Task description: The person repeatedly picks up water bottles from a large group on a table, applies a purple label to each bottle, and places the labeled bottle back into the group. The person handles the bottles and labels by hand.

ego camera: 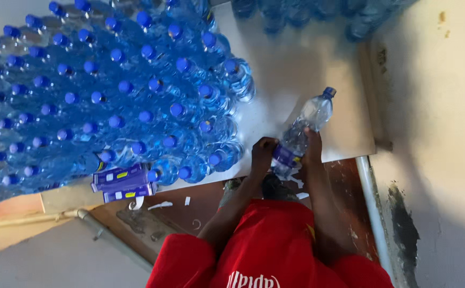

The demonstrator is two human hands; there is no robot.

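I hold a clear plastic water bottle (308, 120) with a blue cap tilted over the near edge of a white table (296, 69). My left hand (263, 152) rests at the bottle's lower end, beside its blue label (286, 156). My right hand (312, 145) wraps the bottle's right side around the middle. Both forearms reach out from my red shirt (270, 245) at the bottom of the view.
Several blue-capped bottles (109, 90) stand packed together over the table's left part, with more at the top (318, 16). A stack of blue label strips (123, 184) lies at the table's near edge. A stained wall (435, 133) and a pipe (372, 213) run along the right.
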